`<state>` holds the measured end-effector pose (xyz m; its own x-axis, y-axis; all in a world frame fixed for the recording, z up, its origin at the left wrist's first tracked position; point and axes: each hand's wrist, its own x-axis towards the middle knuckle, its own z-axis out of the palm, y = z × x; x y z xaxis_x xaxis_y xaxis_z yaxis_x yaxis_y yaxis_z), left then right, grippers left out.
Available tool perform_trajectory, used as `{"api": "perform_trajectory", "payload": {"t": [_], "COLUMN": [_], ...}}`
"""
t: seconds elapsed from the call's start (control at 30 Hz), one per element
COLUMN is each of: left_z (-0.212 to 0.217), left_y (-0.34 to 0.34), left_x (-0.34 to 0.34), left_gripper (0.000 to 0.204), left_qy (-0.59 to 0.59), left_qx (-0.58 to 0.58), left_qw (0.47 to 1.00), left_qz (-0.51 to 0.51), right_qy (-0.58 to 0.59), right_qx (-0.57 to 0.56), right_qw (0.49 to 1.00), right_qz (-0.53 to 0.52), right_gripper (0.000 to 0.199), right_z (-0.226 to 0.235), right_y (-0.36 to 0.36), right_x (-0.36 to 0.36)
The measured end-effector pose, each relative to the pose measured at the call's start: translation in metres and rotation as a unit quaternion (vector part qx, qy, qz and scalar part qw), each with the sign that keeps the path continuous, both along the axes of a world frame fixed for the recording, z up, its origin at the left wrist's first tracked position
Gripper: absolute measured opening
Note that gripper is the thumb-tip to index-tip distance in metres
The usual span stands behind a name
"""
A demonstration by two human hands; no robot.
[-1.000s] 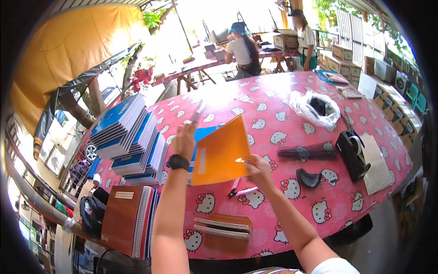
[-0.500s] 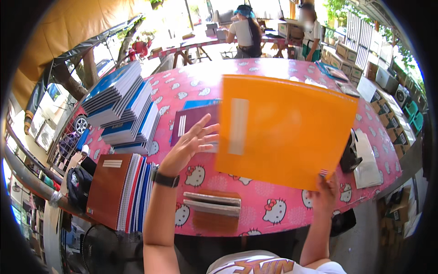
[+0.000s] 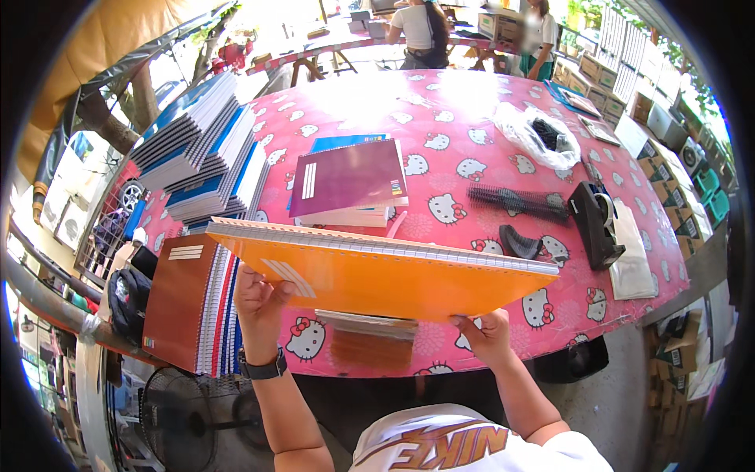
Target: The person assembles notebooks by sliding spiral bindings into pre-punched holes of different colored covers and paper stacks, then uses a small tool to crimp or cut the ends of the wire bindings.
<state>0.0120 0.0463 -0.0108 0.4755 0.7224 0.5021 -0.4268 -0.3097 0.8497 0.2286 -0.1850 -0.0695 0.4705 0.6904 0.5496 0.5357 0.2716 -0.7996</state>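
We hold the orange spiral notebook [image 3: 377, 271] flat across the frame's centre, above the pink tabletop [image 3: 472, 102]; our left hand [image 3: 258, 303] and right hand [image 3: 489, 337] clamp fingers on its near corners. It looks light, stiff-covered, smooth; edges suit gripping best.

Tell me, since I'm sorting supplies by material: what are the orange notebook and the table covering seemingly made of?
The orange notebook looks like smooth card covers over paper, its white page edges showing on top; both hands hold it. The pink table covering looks like glossy vinyl or oilcloth, judging by its bright glare, though that's uncertain.
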Motion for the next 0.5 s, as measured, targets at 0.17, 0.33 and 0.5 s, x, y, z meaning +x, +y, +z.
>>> {"api": "perform_trajectory", "payload": {"t": [0.17, 0.33, 0.5], "left_z": [-0.001, -0.024, -0.056], "left_y": [0.000, 0.017, 0.026], "left_x": [0.004, -0.021, -0.025], "left_gripper": [0.036, 0.016, 0.025], "left_qy": [-0.001, 0.055, 0.054], "left_qx": [0.012, 0.031, -0.047], "left_qw": [1.000, 0.998, 0.996], "left_qz": [-0.010, -0.008, 0.052], "right_qy": [-0.004, -0.045, -0.047], "right_qx": [-0.019, -0.071, -0.125], "right_qw": [1.000, 0.996, 0.986], "right_qz": [-0.002, 0.037, 0.103], "right_gripper": [0.015, 0.016, 0.021], "right_z": [-0.002, -0.006, -0.034], "right_y": [-0.005, -0.001, 0.010], "right_x": [0.005, 0.008, 0.003]}}
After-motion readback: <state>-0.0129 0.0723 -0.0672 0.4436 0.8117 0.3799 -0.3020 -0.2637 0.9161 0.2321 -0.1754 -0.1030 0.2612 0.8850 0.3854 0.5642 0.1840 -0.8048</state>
